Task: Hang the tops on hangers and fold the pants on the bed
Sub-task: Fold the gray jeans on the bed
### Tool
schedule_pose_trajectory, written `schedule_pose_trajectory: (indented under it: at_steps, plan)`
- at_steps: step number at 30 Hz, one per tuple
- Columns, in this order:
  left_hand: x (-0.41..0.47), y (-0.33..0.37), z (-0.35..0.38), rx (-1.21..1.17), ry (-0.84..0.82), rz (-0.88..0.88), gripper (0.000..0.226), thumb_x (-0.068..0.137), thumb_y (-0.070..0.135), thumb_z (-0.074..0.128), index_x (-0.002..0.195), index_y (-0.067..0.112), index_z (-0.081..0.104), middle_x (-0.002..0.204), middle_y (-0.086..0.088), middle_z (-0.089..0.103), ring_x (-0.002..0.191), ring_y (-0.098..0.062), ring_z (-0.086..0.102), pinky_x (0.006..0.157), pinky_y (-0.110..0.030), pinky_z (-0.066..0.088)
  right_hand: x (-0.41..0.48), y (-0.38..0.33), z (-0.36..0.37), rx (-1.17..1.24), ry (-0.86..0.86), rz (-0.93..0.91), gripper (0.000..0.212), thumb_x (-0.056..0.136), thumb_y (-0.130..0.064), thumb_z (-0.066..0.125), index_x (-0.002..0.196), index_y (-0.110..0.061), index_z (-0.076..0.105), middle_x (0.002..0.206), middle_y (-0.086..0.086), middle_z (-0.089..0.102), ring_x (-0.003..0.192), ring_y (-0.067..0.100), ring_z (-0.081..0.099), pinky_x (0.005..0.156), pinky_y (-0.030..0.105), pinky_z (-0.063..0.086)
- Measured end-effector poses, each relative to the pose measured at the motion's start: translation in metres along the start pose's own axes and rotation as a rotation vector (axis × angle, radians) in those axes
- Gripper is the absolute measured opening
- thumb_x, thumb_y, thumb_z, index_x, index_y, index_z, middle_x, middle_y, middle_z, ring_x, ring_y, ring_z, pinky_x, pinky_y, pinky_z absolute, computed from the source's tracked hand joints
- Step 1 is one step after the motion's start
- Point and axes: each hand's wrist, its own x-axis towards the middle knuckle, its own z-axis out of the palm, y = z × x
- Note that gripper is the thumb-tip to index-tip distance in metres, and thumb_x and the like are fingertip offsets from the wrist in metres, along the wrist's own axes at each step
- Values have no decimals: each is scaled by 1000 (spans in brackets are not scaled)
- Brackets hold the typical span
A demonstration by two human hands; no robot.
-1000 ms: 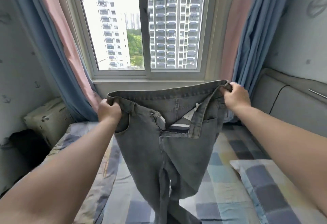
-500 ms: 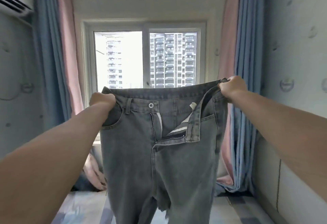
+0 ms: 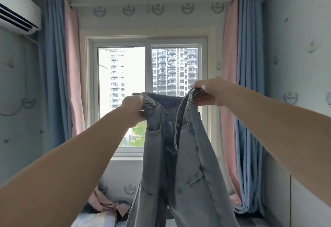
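The person held the grey jeans [image 3: 180, 164] up in front of the window [image 3: 148, 97], well above the bed [image 3: 93, 221] at six o'clock. The left hand [image 3: 133, 109] had its fingers clamped on the waistband at nine o'clock of the garment, the right hand [image 3: 208, 92] pinched the waistband at two o'clock. The hands were near each other, so the waist sagged folded between them and the legs hung straight down.
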Motion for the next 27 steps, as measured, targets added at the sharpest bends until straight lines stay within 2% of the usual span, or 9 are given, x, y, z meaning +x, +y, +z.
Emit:
schedule_pose_trajectory:
  at_steps: [3, 7, 9, 12, 16, 19, 22, 24, 27]
  plan:
    - [-7, 1, 20, -280, -227, -27, 27, 96, -14, 35, 110, -2, 56, 109, -22, 52, 88, -31, 56, 68, -33, 51, -8, -14, 9, -21, -54, -59, 17, 88, -7, 72, 99, 5, 69, 88, 22, 75, 79, 32, 76, 82, 53, 60]
    - [-14, 3, 41, -231, -328, -26, 13, 97, 6, 47, 100, 7, 60, 98, -12, 58, 82, -26, 57, 75, -36, 52, -17, -28, 23, -86, -67, -86, 20, 85, -9, 65, 104, 1, 67, 119, 22, 69, 113, 35, 66, 97, 56, 53]
    - [-14, 1, 47, -131, -314, 19, 7, 93, 8, 54, 92, 11, 60, 94, -7, 59, 83, -23, 58, 75, -35, 51, -21, -31, 22, -94, -85, -71, 20, 89, -12, 64, 106, -1, 64, 120, 20, 69, 104, 34, 70, 95, 51, 56]
    - [-11, -9, 54, -27, -317, 88, 36, 85, -1, 67, 120, 5, 60, 104, -10, 62, 92, -25, 62, 77, -37, 53, -23, -31, 22, -78, -89, -81, 19, 91, -14, 65, 102, 1, 63, 104, 22, 70, 82, 29, 70, 81, 40, 62]
    - [-9, -23, 60, -122, -176, 162, 36, 85, -15, 61, 119, -2, 60, 95, -16, 67, 83, -30, 69, 64, -33, 55, -23, -25, 29, -147, -48, -146, 39, 90, -20, 70, 117, 6, 65, 116, 24, 69, 104, 35, 69, 94, 47, 56]
    - [-5, -24, 48, -177, -123, 119, 32, 89, -12, 60, 117, 4, 63, 91, -14, 71, 72, -28, 71, 53, -31, 56, -14, -7, 11, -248, 78, -374, 42, 86, -45, 72, 109, -10, 68, 110, 5, 71, 103, 23, 67, 84, 36, 55]
    - [-3, -18, 30, -191, -160, 96, 33, 91, -7, 62, 120, 7, 65, 99, -15, 75, 82, -32, 74, 60, -36, 59, -3, 29, -12, -303, 254, -440, 77, 81, -65, 69, 140, -23, 43, 146, -1, 47, 131, 20, 47, 106, 44, 43]
    - [-4, -11, 16, -196, -157, 101, 32, 91, -4, 63, 120, 7, 67, 103, -16, 76, 89, -35, 74, 64, -39, 60, 0, 55, -12, 11, 108, -216, 107, 70, -72, 74, 154, -26, 26, 154, 2, 40, 135, 24, 46, 111, 49, 41]
    - [-9, 0, -10, -233, -136, 85, 30, 92, -3, 64, 120, 7, 68, 108, -17, 75, 94, -36, 73, 67, -39, 60, -9, 88, 0, 333, -366, 142, 94, 62, -73, 80, 140, -27, 56, 136, 4, 64, 123, 30, 62, 105, 54, 47]
